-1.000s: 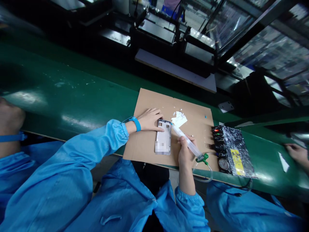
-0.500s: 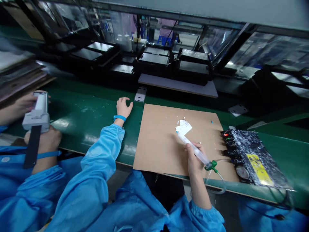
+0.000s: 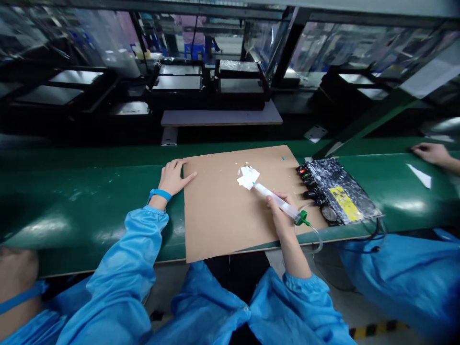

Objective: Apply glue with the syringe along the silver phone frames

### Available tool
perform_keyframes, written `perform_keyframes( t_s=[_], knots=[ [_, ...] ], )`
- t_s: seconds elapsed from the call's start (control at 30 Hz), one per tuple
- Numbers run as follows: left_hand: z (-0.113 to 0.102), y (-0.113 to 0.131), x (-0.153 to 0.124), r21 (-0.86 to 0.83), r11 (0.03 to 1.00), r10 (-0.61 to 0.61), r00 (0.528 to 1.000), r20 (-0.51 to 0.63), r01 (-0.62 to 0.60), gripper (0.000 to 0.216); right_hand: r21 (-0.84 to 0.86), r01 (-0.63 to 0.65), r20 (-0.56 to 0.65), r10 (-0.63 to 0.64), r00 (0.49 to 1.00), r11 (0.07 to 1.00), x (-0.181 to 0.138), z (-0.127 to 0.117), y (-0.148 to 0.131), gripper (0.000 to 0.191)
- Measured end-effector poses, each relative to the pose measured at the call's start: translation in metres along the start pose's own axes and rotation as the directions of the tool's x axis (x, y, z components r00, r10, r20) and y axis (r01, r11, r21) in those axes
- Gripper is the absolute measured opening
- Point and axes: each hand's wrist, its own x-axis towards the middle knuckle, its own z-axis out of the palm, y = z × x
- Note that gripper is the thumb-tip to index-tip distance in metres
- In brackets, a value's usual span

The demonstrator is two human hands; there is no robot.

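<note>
My right hand (image 3: 282, 218) is wrapped round a dispensing syringe (image 3: 275, 199) filled with white material. A green cap (image 3: 303, 218) closes its rear end, and a clear air tube runs from there. The syringe's blue tip is at a white scrap of paper (image 3: 247, 178) lying on the brown cardboard sheet (image 3: 215, 215). My left hand (image 3: 174, 178) is open at the sheet's left edge, thumb over the cardboard and fingers at its far left corner. Small white blobs dot the cardboard around the paper.
Right of the cardboard stands a white-spattered black dispenser box (image 3: 334, 187) with a gauge and lit display. Co-workers' hands rest at the left (image 3: 17, 268) and right (image 3: 433, 154). Beyond the green bench (image 3: 108, 191) are a shelf board (image 3: 223, 117) and black fixtures (image 3: 178, 81).
The view has swung to the right. My left hand has gone from the bare bench to the cardboard's edge. My right hand keeps the syringe, its tip still by the paper.
</note>
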Motion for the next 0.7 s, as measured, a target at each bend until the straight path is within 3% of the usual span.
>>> perform_keyframes(
  t_s=[0.2,0.43,0.7],
  knots=[
    [-0.0035,0.0019,0.0001,0.015,1.0,-0.012,1.0,0.028,0.012,0.069,-0.032,0.035,0.068,-0.033,0.997,0.999,-0.0032,0.0053,-0.0005,0.056],
    [-0.0046,0.0036,0.0002,0.019,1.0,-0.02,0.999,0.035,0.019,0.069,-0.049,0.09,0.057,-0.087,0.995,0.995,-0.0034,0.004,0.0021,0.05],
    [-0.0037,0.0028,0.0003,0.02,1.0,-0.022,0.999,0.036,0.021,0.07,-0.033,0.067,0.014,-0.067,0.998,0.997,-0.0035,0.0056,0.0022,0.049]
  ],
)
